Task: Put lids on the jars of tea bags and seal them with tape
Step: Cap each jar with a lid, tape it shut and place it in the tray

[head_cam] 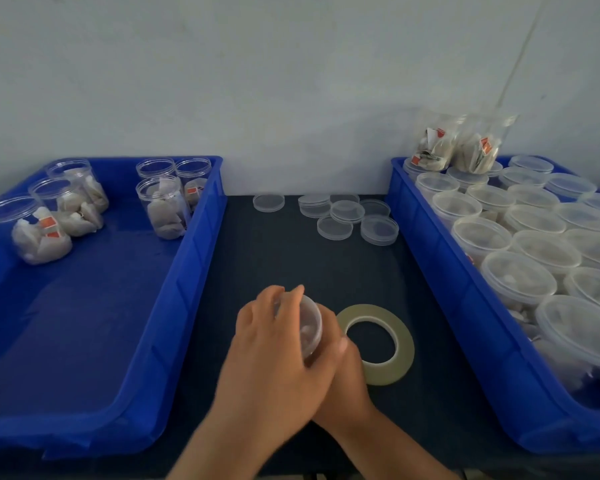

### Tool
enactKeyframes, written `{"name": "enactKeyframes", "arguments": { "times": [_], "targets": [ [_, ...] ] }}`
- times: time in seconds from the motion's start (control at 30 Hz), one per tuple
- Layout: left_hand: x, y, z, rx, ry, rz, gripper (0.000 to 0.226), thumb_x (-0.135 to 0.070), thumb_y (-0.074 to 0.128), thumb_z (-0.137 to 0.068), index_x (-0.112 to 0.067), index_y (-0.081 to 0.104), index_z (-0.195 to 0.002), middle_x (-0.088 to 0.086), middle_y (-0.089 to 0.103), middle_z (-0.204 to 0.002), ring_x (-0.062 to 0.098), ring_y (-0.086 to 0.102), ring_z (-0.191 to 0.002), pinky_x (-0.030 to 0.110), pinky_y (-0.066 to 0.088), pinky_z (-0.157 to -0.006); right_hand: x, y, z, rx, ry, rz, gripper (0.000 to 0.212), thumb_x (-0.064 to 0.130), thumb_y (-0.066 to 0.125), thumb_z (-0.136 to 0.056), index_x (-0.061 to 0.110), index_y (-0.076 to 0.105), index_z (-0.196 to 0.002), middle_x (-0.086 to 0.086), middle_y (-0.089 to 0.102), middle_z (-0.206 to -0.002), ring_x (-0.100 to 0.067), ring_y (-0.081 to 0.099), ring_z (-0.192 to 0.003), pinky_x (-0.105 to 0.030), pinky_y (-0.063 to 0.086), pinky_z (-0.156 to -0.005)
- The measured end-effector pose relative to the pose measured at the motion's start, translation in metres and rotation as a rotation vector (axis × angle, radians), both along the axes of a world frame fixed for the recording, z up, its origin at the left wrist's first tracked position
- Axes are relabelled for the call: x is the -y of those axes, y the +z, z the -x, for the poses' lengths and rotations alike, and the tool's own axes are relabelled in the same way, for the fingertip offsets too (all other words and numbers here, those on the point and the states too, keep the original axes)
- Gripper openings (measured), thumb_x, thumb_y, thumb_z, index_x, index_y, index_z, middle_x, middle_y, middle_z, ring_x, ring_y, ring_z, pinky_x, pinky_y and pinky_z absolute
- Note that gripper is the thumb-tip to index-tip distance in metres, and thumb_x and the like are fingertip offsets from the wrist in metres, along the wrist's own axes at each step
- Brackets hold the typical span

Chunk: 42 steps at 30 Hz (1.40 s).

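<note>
Lidded jar [309, 329] of tea bags held low over the near middle of the counter [274, 258], tipped on its side with the lid facing right. Left hand [274, 344] wrapped over the jar, fingers curled around the rim; right hand [343, 375] tucked beneath and pressed against the body, its fingers mostly hidden. Roll of tape [376, 342] flat just right of the hands, not yet lifted, so sealing likely pending on this one. Loose lids [345, 216] clustered at the far middle. Left bin [201, 244] holding six open jars [163, 209] awaiting lids. Right bin [430, 244] crowded with capped jars [516, 278], two more stacked on top at the far end. By that count, most of the work done, a handful left.
</note>
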<state>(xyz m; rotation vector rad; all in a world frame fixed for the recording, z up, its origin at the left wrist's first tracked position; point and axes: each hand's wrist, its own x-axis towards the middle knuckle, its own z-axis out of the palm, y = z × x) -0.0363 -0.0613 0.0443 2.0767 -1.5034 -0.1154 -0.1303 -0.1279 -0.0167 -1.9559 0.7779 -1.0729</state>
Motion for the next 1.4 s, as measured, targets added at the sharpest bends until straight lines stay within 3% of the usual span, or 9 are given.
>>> {"name": "enactKeyframes", "arguments": {
  "times": [0.17,0.5,0.63,0.7,0.8,0.9,1.03,1.23,1.4],
  "targets": [
    [0.012,-0.002,0.009,0.066,0.079,0.219,0.057,-0.073,0.057,-0.085,-0.034,0.067,-0.125,-0.017,0.064,-0.12,0.005,0.06,-0.11,0.019,0.038,-0.093,0.003,-0.001,0.004,-0.004,0.045,0.017,0.05,0.051,0.08,-0.086,0.055,0.054,-0.128,0.021,0.069,-0.12,-0.004,0.072,-0.106,-0.034,0.064,-0.08],
    [0.014,-0.005,-0.024,-0.026,-0.201,0.233,0.057,-0.063,0.072,-0.077,-0.049,0.054,-0.129,-0.036,0.058,-0.115,-0.014,0.054,-0.113,0.002,0.037,-0.086,0.008,-0.006,0.007,0.045,0.076,-0.015,0.066,0.039,0.093,-0.077,0.032,0.058,-0.133,0.012,0.069,-0.123,-0.015,0.072,-0.11,-0.044,0.062,-0.085],
    [0.013,-0.001,-0.029,0.016,-0.211,0.175,0.065,-0.078,0.067,-0.074,-0.05,0.052,-0.131,-0.035,0.055,-0.117,-0.016,0.052,-0.11,0.005,0.037,-0.086,0.004,0.008,0.007,-0.047,0.141,-0.031,0.078,0.04,0.095,-0.074,0.044,0.049,-0.137,0.019,0.062,-0.13,-0.006,0.066,-0.119,-0.03,0.06,-0.091],
    [0.012,0.001,-0.034,0.017,-0.206,0.146,0.077,-0.089,0.062,-0.068,-0.051,0.049,-0.133,-0.036,0.053,-0.121,-0.013,0.052,-0.109,0.009,0.039,-0.087,0.011,0.017,0.015,-0.163,0.234,0.001,0.092,0.053,0.093,-0.071,0.055,0.037,-0.144,0.029,0.051,-0.143,0.004,0.054,-0.132,-0.021,0.053,-0.102],
    [0.01,0.001,-0.041,-0.022,-0.226,0.114,0.085,-0.094,0.058,-0.064,-0.052,0.045,-0.137,-0.034,0.052,-0.129,-0.01,0.05,-0.116,0.015,0.042,-0.093,0.034,0.022,0.048,-0.593,0.264,0.0,0.128,0.082,0.081,-0.063,0.057,0.0,-0.159,0.048,-0.009,-0.16,0.012,-0.008,-0.154,-0.034,0.01,-0.128],
    [0.009,0.003,-0.039,0.045,-0.261,0.09,0.082,-0.088,0.065,-0.066,-0.049,0.047,-0.136,-0.029,0.055,-0.132,-0.012,0.046,-0.116,0.011,0.035,-0.092,0.058,0.02,0.089,-0.883,0.146,-0.002,0.103,0.088,0.073,-0.063,0.054,0.028,-0.149,0.037,0.007,-0.158,0.007,0.008,-0.148,-0.033,0.024,-0.123],
    [0.012,0.004,-0.038,0.101,-0.285,0.103,0.076,-0.081,0.071,-0.069,-0.042,0.056,-0.133,-0.026,0.057,-0.13,-0.011,0.044,-0.117,0.006,0.03,-0.093,0.063,0.011,0.108,-1.032,0.126,0.302,0.05,0.088,0.051,-0.079,0.043,0.05,-0.099,0.023,0.042,-0.113,0.001,0.034,-0.107,-0.023,0.036,-0.093],
    [0.013,0.003,-0.044,0.111,-0.368,0.132,0.081,-0.089,0.064,-0.069,-0.039,0.062,-0.133,-0.022,0.058,-0.139,-0.013,0.04,-0.126,0.015,0.03,-0.107,0.038,0.006,0.104,-0.825,0.017,0.374,0.045,0.082,0.033,-0.089,0.04,0.041,-0.078,0.014,0.049,-0.068,-0.004,0.049,-0.06,-0.019,0.031,-0.052],
    [0.016,0.004,-0.044,0.199,-0.373,0.2,0.091,-0.09,0.061,-0.07,-0.033,0.061,-0.141,-0.006,0.054,-0.151,0.013,0.039,-0.147,0.054,0.022,-0.127,0.005,0.0,0.097,-0.486,-0.098,0.255,0.044,0.071,0.041,-0.094,0.029,0.054,-0.089,0.005,0.055,-0.065,-0.016,0.055,-0.057,-0.032,0.043,-0.049]
  ]
}}
